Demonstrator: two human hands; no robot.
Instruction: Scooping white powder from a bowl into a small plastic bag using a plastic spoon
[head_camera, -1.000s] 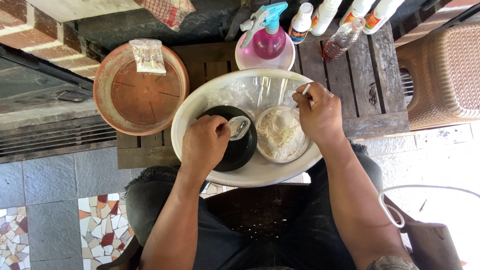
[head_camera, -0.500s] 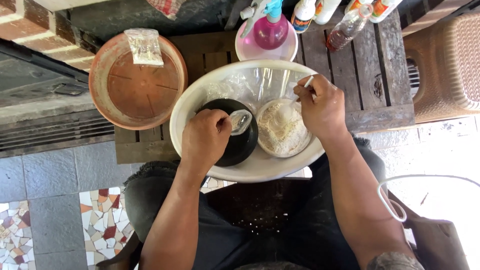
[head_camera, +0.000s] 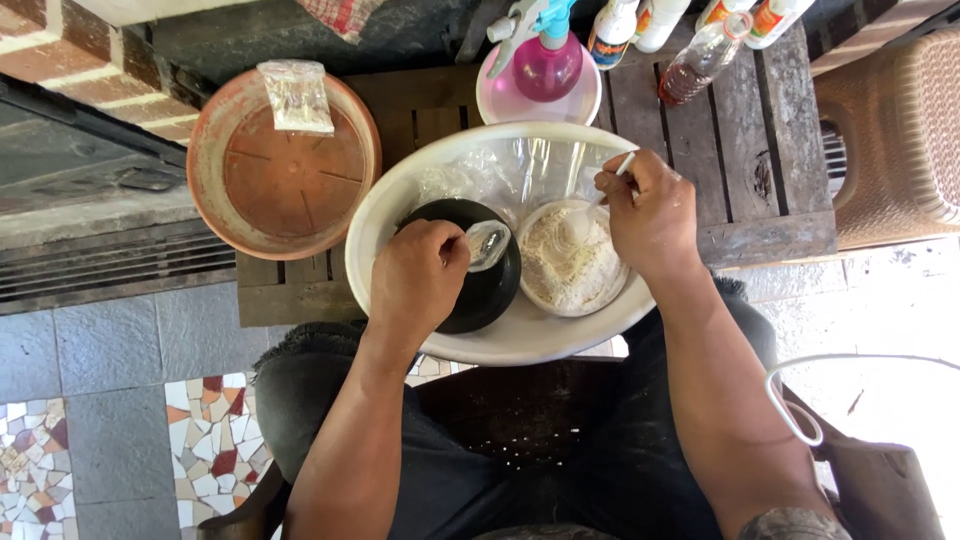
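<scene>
**Spoon dips into the powder while a small bag waits over the black bowl**

A slatted wooden table (head_camera: 770, 150) carries everything, with a terracotta saucer (head_camera: 285, 180) at its left holding a little clear packet (head_camera: 298, 95). The big white basin (head_camera: 520, 340) sits at the near edge, lined in part with crumpled clear plastic. Behind it stand a pink spray bottle (head_camera: 548, 65) in a pink dish and a row of white bottles.

Inside the basin, a black bowl (head_camera: 480, 290) lies left and a white bowl of pale powder (head_camera: 570, 265) right, touching or nearly so.

The left hand (head_camera: 418, 280) is curled over the black bowl, fingers pinching a small clear bag (head_camera: 487, 243) at its mouth. The right hand (head_camera: 650, 210) is closed around a white plastic spoon (head_camera: 600, 195).

Compared with a second ago, the right hand has shifted slightly and the spoon's tip now sits down in the powder; the left hand and bag have hardly moved. That reads as a scoop being loaded, with the bag held ready alongside.
</scene>
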